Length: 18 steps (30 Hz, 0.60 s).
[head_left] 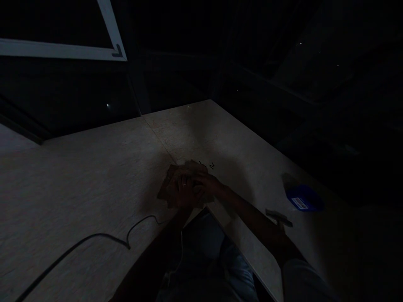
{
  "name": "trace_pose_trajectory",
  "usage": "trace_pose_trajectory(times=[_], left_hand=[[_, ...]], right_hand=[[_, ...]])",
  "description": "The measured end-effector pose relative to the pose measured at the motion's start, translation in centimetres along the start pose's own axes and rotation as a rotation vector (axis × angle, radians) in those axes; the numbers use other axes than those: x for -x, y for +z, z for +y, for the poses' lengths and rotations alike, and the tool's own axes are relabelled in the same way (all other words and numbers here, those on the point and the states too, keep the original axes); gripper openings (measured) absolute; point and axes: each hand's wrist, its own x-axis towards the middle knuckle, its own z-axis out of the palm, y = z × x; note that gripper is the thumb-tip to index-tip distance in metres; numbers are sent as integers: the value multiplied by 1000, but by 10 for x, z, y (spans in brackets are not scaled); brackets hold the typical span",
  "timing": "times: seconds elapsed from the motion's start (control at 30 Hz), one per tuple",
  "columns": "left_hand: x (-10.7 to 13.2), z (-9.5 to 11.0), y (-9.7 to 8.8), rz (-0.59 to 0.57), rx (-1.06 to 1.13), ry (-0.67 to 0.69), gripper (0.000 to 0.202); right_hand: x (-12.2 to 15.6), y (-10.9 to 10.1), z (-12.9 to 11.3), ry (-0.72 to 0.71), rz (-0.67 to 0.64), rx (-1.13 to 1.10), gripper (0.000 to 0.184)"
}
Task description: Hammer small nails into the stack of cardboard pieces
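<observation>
The light is dim and fine detail is lost. On the pale counter, a brown piece with a jagged outline lies near the front corner; its material is unclear. My left hand, a ring on one finger, is bent over this piece. From the right, my right hand meets it, its fingers closed in against the same piece. Between them the hands hide the middle of it. Some small thin black bits or marks show on the surface just beyond my right hand.
A blue tub with a white label stands at the right. Nearer lies a T-shaped tool, perhaps a hammer, partly behind my right forearm. A black cable curves across the left. Dark framed windows rise behind the counter.
</observation>
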Motion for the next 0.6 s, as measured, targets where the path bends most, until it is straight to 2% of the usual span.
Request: trace_pose_trajectory(times=[0.1, 0.2, 0.3, 0.6], left_hand=[[0, -4, 5, 15, -3, -5, 75], [-1, -6, 10, 31, 8, -2, 87], [0, -5, 10, 62, 4, -9, 88], [5, -9, 12, 35, 50, -2, 91]], right_hand=[[-8, 9, -3, -56, -99, 49, 12], [-19, 11, 0, -106, -173, 79, 18], [-24, 11, 4, -154, -219, 113, 22], [-8, 14, 10, -192, -268, 177, 22]])
